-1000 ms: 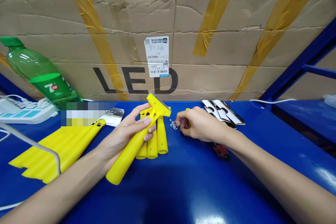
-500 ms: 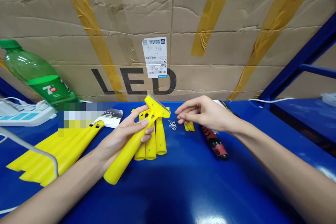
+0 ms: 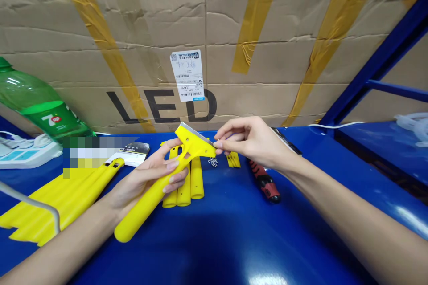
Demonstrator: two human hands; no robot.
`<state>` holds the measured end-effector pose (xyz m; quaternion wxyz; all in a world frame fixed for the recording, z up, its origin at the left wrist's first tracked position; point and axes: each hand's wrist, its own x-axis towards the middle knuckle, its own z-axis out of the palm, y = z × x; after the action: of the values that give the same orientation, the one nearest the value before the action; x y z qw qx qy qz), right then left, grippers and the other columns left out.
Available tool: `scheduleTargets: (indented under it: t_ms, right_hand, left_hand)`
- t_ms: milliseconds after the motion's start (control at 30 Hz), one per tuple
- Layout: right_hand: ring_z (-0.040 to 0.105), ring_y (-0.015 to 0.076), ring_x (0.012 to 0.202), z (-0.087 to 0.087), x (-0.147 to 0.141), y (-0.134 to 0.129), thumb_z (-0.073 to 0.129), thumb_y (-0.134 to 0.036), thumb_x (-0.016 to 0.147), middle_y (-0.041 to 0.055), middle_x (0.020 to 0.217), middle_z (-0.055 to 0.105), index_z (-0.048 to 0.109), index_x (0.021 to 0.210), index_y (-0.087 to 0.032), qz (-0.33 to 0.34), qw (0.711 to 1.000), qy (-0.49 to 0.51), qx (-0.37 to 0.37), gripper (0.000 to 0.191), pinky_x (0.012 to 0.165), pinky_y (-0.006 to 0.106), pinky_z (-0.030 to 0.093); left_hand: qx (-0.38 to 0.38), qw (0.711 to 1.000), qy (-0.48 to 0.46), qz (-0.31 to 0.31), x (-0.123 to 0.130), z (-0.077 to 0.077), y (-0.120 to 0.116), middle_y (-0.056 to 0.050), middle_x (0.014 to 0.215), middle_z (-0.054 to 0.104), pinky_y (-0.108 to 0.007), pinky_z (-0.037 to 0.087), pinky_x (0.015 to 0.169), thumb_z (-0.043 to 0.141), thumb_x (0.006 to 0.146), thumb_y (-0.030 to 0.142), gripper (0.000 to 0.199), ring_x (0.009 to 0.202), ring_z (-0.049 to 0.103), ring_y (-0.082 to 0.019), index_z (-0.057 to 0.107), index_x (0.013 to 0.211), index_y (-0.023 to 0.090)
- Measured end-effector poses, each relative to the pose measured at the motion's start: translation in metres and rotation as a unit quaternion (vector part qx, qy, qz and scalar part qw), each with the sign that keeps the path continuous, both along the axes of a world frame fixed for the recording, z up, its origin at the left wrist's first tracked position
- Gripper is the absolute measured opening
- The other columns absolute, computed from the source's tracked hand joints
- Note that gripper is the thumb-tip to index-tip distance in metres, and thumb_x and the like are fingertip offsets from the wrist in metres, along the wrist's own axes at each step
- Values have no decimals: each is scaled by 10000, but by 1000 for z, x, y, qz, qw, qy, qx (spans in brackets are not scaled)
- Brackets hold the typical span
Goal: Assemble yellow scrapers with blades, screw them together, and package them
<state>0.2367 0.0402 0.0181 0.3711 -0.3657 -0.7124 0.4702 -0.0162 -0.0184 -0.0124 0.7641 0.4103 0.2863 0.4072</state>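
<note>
A yellow scraper (image 3: 150, 200) with a metal blade along its head is held tilted in my left hand (image 3: 150, 173), fingers wrapped round its neck. My right hand (image 3: 247, 142) is pinched at the right end of the scraper's head, on something too small to make out. Small screws and nuts (image 3: 212, 162) lie in a pile just below that end, partly hidden by it. Behind my left hand, several yellow handles (image 3: 197, 182) lie side by side. Small yellow pieces (image 3: 233, 160) sit under my right hand. A red and black screwdriver (image 3: 267, 187) lies right of them.
At the left are several yellow handles (image 3: 67, 196), a green bottle (image 3: 43, 107), a white power strip (image 3: 30, 153) and a grey cable (image 3: 36, 202). A large cardboard box (image 3: 160, 22) stands behind the blue table (image 3: 214, 240). Blue frame bars (image 3: 377, 60) rise at the right.
My right hand has closed in from the right and now meets the end of the scraper's head. The whole view has shifted slightly, moving the table items leftward in the picture.
</note>
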Motion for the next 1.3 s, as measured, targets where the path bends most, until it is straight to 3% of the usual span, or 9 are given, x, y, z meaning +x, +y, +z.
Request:
scheduleTargets:
  t_ms: [300, 533, 633, 1000, 1067, 1233, 1300]
  right_hand:
    - [756, 177, 753, 4, -1, -4, 743, -233, 843, 53, 775, 777, 743, 898, -139, 17, 1000, 13, 14, 109, 739, 296, 586]
    - [616, 150, 763, -2, -9, -7, 739, -204, 846, 33, 896, 730, 774, 833, -188, -7, 986, -63, 154, 40, 699, 298, 477]
    - [541, 129, 706, -5, -12, -8, 744, -195, 849, 26, 910, 688, 782, 837, -196, -7, 984, -84, 159, 40, 670, 293, 443]
    - [517, 140, 691, -6, -15, -11, 730, -206, 854, 33, 871, 672, 766, 826, -198, -33, 975, -119, 185, 46, 660, 307, 418]
    - [502, 138, 687, -5, -16, -11, 759, -225, 825, 25, 844, 656, 744, 821, -191, -48, 978, -109, 169, 37, 657, 303, 413]
    - [493, 118, 692, -8, -13, -5, 888, -327, 678, 18, 937, 649, 680, 973, -182, -45, 995, -30, 79, 389, 638, 271, 432]
    - [523, 116, 695, -10, -12, -3, 886, -358, 684, 31, 994, 669, 693, 1035, -187, -23, 999, -16, 44, 435, 649, 274, 456]
  left_hand:
    - [12, 1000, 9, -3, -2, 3, 0, -12, 706, 561, -182, 411, 576, 589, 951, 158, 533, 581, 502, -104, 396, 1432, 282]
    - [33, 999, 2, 4, 2, 3, 0, -4, 678, 551, -189, 391, 549, 597, 944, 167, 455, 541, 487, -98, 444, 1363, 252]
    - [42, 999, 0, 6, 2, 2, 0, 2, 677, 547, -189, 381, 547, 588, 944, 157, 409, 533, 480, -95, 455, 1318, 255]
    - [57, 998, 11, -15, 0, 0, 2, 4, 682, 545, -200, 367, 570, 555, 967, 169, 353, 536, 468, -92, 413, 1278, 257]
    - [58, 998, 14, -19, 0, 1, 1, 0, 693, 559, -204, 377, 580, 565, 966, 178, 358, 541, 483, -94, 417, 1281, 263]
    - [59, 998, 21, -10, 0, 0, -2, 1, 687, 583, -201, 382, 572, 601, 952, 198, 440, 515, 497, -85, 425, 1348, 273]
    - [57, 998, 17, -10, 0, 0, -2, 2, 685, 582, -196, 382, 564, 634, 935, 212, 459, 515, 497, -85, 437, 1345, 272]
